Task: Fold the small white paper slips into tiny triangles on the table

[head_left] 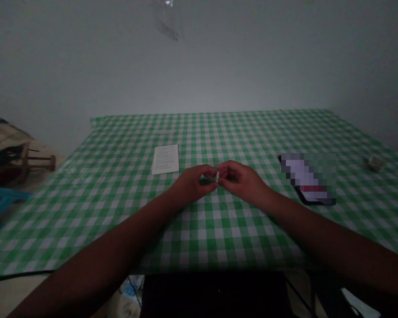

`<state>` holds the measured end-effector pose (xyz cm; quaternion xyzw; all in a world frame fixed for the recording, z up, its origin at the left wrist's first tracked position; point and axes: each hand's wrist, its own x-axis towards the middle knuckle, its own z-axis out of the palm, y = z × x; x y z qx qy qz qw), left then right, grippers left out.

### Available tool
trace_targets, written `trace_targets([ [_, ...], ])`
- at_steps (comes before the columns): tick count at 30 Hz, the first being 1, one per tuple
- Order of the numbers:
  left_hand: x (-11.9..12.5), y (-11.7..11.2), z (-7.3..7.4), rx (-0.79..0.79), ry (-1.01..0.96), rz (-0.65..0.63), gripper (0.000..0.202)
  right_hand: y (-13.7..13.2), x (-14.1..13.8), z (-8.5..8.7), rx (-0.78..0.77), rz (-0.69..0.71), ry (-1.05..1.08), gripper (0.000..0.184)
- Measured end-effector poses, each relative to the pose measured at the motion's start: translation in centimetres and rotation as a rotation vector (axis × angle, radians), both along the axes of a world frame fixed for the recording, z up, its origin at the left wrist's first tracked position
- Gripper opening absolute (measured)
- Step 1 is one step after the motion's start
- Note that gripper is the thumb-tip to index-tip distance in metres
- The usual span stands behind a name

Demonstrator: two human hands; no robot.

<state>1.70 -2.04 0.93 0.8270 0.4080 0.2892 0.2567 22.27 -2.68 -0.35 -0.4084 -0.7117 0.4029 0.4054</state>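
Both my hands meet over the middle of a table covered in a green-and-white checked cloth [119, 207]. My left hand [194, 181] and my right hand [240, 179] are closed in a pinch on a small pale object [216, 176] held between their fingertips. It is too small and dim to name. Both forearms rest on the cloth.
A white printed sheet [166, 159] lies just beyond my left hand. A dark phone [307, 181] lies to the right of my right hand. A small pale item [374, 163] sits near the right edge. A plain wall backs the table; clutter and a blue frame [0, 201] stand at the left.
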Motion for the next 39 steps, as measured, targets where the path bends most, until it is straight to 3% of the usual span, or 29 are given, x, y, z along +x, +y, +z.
trace_targets([
  [6, 0.26, 0.05, -0.05, -0.065, -0.129, 0.041, 0.018, -0.13, -0.46, -0.31, -0.106, -0.046, 0.182, 0.022],
  [12, 0.39, -0.06, 0.04, -0.145, -0.204, 0.059, 0.017, -0.19, -0.46, -0.03, -0.063, -0.056, 0.150, 0.007],
  [23, 0.30, -0.04, -0.19, -0.173, -0.272, 0.006, 0.017, -0.38, -0.60, 0.27, -0.162, -0.025, 0.233, 0.012],
  [39, 0.11, 0.36, -0.30, -0.578, -0.633, -0.003, 0.032, -0.56, -0.46, 0.60, -0.116, -0.063, 0.246, 0.013],
])
